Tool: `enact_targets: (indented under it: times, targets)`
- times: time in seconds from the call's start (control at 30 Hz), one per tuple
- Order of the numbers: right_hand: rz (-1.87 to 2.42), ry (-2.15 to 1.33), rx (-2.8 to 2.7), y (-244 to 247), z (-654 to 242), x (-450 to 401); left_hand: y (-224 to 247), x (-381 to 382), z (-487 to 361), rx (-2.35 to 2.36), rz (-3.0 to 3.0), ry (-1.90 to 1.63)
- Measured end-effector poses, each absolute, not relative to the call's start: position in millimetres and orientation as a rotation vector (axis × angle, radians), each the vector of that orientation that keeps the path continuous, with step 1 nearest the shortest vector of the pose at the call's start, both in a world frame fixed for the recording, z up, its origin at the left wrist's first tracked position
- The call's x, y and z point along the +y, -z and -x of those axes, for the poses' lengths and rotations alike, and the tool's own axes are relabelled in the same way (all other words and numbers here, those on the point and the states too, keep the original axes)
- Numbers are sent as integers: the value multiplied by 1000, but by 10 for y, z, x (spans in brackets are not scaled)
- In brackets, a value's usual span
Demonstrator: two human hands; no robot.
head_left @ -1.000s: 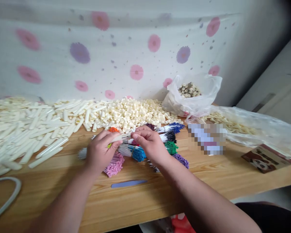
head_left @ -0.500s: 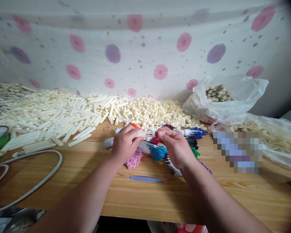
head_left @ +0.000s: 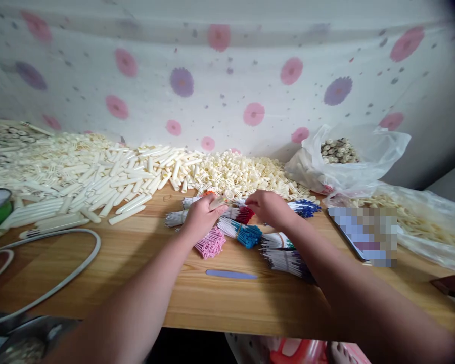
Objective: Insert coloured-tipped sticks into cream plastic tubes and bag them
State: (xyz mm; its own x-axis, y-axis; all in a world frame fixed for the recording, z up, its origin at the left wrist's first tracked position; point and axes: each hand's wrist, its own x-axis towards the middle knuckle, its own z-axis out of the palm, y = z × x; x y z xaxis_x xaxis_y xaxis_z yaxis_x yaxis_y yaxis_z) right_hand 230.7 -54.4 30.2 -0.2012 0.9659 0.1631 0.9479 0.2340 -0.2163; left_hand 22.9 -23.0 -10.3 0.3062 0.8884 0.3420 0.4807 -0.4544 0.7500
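"Where's the cream-coloured plastic tube [head_left: 217, 203]?"
"Pinched in the person's left hand [head_left: 200, 218], near a bundle of red-tipped white sticks [head_left: 244, 216]."
"The right hand [head_left: 268, 208]?"
"Curled near that bundle; whether it grips anything, one cannot tell."

Stick bundles [head_left: 246, 234] lie before the parts heap [head_left: 246, 172].

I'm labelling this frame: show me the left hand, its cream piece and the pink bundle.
Left hand [head_left: 199, 217], head view: its back.
Cream piece [head_left: 217, 203], head view: exposed side.
Pink bundle [head_left: 211, 243], head view: pink tips.
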Motion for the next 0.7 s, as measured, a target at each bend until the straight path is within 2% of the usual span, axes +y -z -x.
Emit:
enact_targets:
  times: [0.23,0.37,0.7]
  targets:
    - [1941,-6,-2506,-224,-2171,-321,153,-244,-243,900,-2522,-809]
    - [1961,80,-2549,-229,-2137,-360,188,-245,-232,918,-2635,-641]
    - [1961,207,-2583,-141,-2090,-431,227,-223,-236,926,-2697,-620]
